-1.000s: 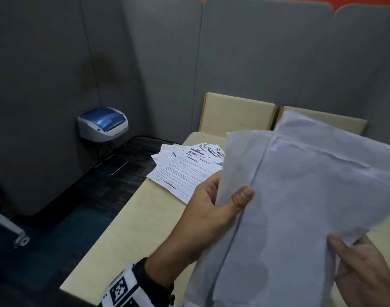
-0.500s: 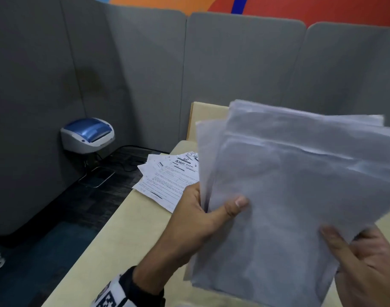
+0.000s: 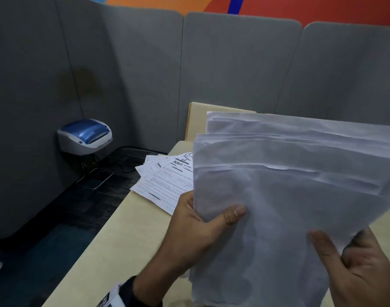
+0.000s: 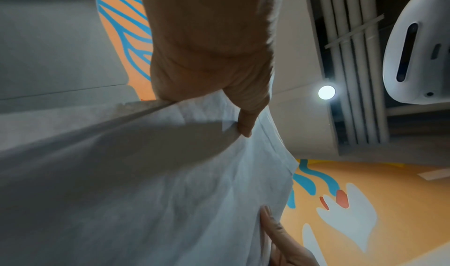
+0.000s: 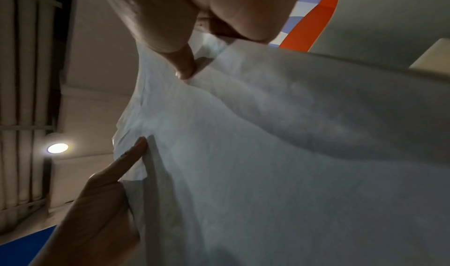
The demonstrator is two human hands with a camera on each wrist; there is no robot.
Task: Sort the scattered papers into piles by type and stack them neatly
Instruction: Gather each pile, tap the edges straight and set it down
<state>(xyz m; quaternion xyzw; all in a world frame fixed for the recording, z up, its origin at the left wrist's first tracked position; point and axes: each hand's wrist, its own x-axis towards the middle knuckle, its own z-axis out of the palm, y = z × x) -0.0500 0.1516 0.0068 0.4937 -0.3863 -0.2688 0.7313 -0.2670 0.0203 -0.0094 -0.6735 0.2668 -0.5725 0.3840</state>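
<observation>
Both hands held a thick sheaf of blank-backed papers (image 3: 289, 207) upright above the beige table (image 3: 127, 235), the sheets slightly fanned so that several top edges showed in steps. The left hand (image 3: 196, 235) grasped the sheaf at its 9 o'clock edge, thumb laid across the near face and the other fingers hidden behind; the left wrist view showed that thumb pressed into the paper, with creases running away from it. The right hand (image 3: 358, 269) gripped the sheaf at about 5 o'clock, thumb (image 3: 322, 244) flat on the near face and the curled fingers wrapped behind the lower corner; in the right wrist view a fingertip dug into the sheets from above. A dark cuff with a black-and-white marker band (image 3: 114, 298) sat on the left wrist. On the table, at 10 o'clock from the held sheaf, a fanned pile of printed forms (image 3: 165, 182) lay face up, the top one bearing handwritten lettering near its head; its right side was hidden behind the sheaf. Beyond, at 12 o'clock, a beige board (image 3: 197, 120) stood on edge against the grey partition panels (image 3: 233, 69). At 9 o'clock, off the table and low against the partition, sat a white-and-blue device (image 3: 85, 136) with dark cables (image 3: 123, 160) trailing over the floor.
</observation>
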